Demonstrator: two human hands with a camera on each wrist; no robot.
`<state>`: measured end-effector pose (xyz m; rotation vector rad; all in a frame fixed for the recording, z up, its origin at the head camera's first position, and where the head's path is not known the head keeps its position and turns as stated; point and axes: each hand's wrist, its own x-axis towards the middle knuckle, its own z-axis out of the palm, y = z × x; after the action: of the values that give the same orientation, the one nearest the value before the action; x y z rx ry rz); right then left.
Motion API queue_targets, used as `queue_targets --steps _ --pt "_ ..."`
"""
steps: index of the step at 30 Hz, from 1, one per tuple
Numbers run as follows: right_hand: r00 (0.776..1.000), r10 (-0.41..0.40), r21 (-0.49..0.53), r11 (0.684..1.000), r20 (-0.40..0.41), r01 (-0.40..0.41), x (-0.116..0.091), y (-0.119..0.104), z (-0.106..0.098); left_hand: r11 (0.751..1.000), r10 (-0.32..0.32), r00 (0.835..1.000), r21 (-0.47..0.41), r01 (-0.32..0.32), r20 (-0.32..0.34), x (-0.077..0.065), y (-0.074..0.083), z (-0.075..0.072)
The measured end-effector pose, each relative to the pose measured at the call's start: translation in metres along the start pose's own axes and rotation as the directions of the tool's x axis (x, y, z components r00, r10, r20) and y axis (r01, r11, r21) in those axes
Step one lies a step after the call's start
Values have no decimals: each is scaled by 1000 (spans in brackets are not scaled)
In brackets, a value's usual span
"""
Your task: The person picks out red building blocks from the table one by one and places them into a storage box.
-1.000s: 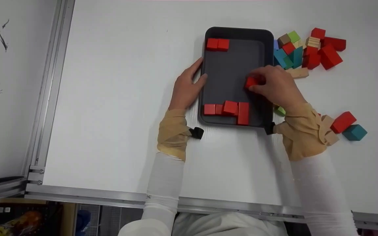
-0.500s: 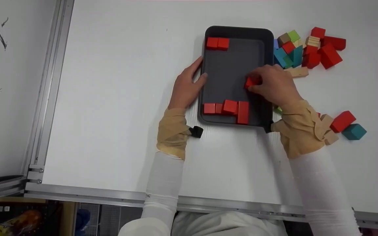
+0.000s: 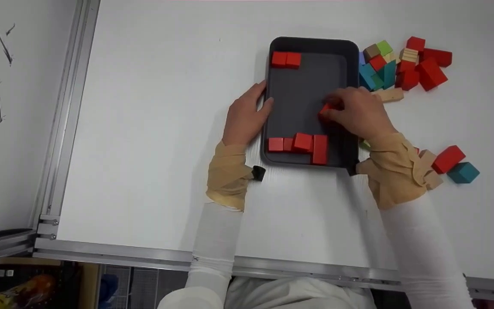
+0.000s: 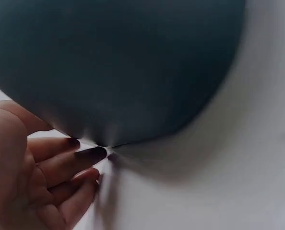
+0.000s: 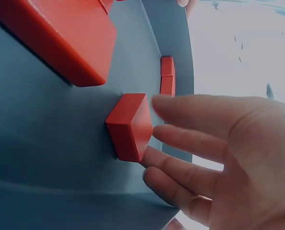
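A dark grey tray (image 3: pixel 307 96) lies on the white table. My left hand (image 3: pixel 243 118) rests at its left side, thumb by the rim; in the left wrist view the fingers (image 4: pixel 61 165) touch the tray's outer wall, loosely bent. Inside the tray, toward the right wall, my right hand (image 3: pixel 360 112) is at a red block (image 3: pixel 326 110). The right wrist view has this block (image 5: pixel 129 127) on the tray floor, with fairly straight fingertips against one side and the thumb beside its corner. Two red cubes (image 3: pixel 286 59) sit in the far left corner. Several red blocks (image 3: pixel 302 142) line the near end.
Several coloured blocks (image 3: pixel 387 74) lie in a pile right of the tray, with a natural wood block (image 3: pixel 390 94) below them. A red block (image 3: pixel 448 159) and a teal block (image 3: pixel 464 172) lie nearer, beside the right wrist. A metal frame (image 3: pixel 144 254) edges the table.
Both hands keep nearly the same places. My right thumb covers slightly more of the red block than before. The blocks in the tray and the pile stay put; the head view shifts a little.
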<state>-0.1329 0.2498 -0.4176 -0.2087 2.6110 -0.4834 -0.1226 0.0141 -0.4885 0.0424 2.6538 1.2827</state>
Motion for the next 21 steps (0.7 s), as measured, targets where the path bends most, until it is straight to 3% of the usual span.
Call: queue_targets --steps 4,10,17,21 --pt "1000 24 67 997 15 -25 -6 1 -3 992 22 999 122 -16 -43 -4 10 -1" --pt "999 45 108 993 2 -45 -19 4 -6 976 37 995 216 -18 -87 -8 19 -1" --pt "988 28 161 987 -150 -4 -44 11 -8 948 60 986 317 -7 -155 -14 23 -1" --pt "974 81 188 981 -213 -40 -57 25 -10 948 51 985 319 5 -167 -15 20 -3"
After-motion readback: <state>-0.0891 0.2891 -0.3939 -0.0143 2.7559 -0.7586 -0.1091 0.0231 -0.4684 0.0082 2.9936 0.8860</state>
